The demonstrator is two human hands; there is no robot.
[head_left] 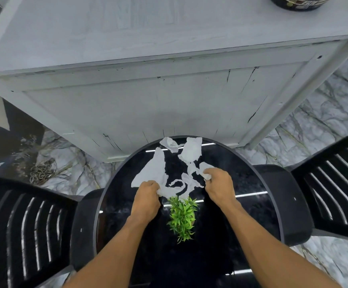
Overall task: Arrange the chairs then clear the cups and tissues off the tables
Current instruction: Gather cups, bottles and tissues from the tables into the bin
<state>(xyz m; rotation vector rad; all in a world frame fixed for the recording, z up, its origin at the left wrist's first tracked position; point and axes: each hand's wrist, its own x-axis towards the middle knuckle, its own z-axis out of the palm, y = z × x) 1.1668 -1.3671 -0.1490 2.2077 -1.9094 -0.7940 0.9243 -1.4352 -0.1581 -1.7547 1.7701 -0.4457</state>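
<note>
My left hand (147, 196) is closed in a grip on the near edge of the largest torn tissue (154, 173), which spreads away toward the upper left over the round black worktop (241, 163). My right hand (218, 187) is pressed shut around a crumpled wad of tissue (206, 170). More tissue scraps (190, 151) lie loose beyond and between both hands, at the frame's centre. A small green plant (182, 217) stands just below them, between my wrists. Black slatted chairs (23, 225) flank the worktop.

Left hand (147, 197) and right hand (217, 185) reach forward, fingers curled closed.
</note>
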